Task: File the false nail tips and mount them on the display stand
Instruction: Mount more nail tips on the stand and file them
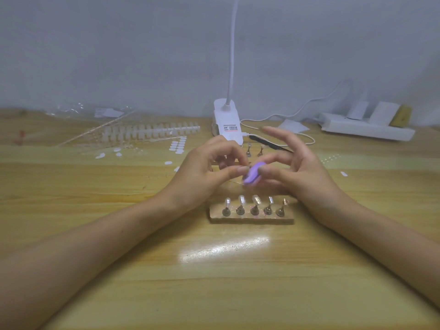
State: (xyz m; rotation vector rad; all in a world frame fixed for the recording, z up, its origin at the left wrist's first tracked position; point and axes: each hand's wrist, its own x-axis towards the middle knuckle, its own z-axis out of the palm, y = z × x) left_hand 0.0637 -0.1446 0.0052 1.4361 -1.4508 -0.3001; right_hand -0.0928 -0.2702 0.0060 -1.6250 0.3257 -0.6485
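I am filing behind the stand (250,219), left hand (204,173) pinching the tip, right hand (298,173) pinching the file (252,176); mounting needs a free peg (281,209).

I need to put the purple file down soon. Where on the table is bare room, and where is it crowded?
Bare wood lies between the left forearm and right forearm, nearer you than the display stand, and outside the left forearm. Crowded: back left with nail tip strips, and around the lamp base.

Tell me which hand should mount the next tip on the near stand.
Left, likely: the left hand apparently pinches the nail tip, close to the display stand, while the right hand grips the purple file.
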